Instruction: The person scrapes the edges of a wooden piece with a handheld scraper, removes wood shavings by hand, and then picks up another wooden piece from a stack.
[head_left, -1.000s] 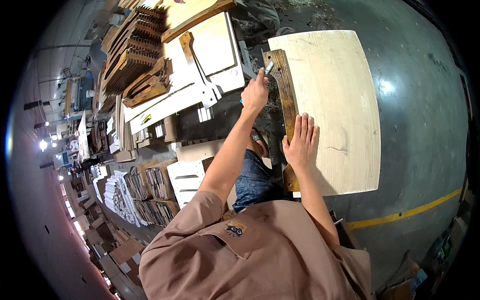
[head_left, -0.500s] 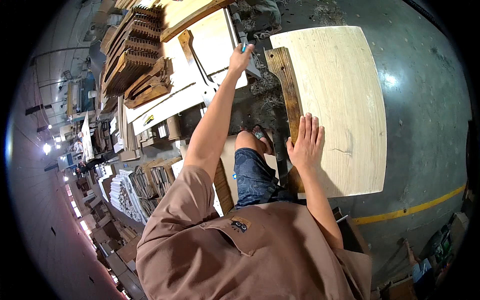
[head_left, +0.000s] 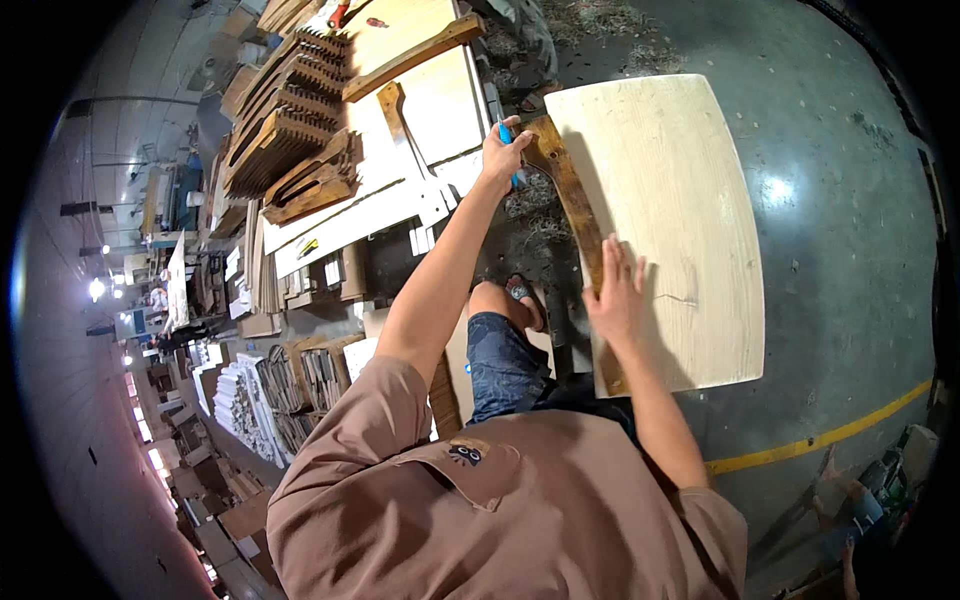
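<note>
Left hand (head_left: 503, 152) grips blue tool (head_left: 510, 150) at far end of brown strip (head_left: 575, 215) edging pale panel (head_left: 670, 210) on floor. Right hand (head_left: 615, 295) flat, fingers spread, pressing strip midway. Work looks unfinished.

One head-worn fisheye looks steeply down, close overhead.

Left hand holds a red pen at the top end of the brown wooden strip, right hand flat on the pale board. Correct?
Not quite: the pen in the left hand is blue, not red, as the head view shows. The rest holds: it is at the top end of the brown wooden strip, and the right hand lies flat on the pale board.
</note>
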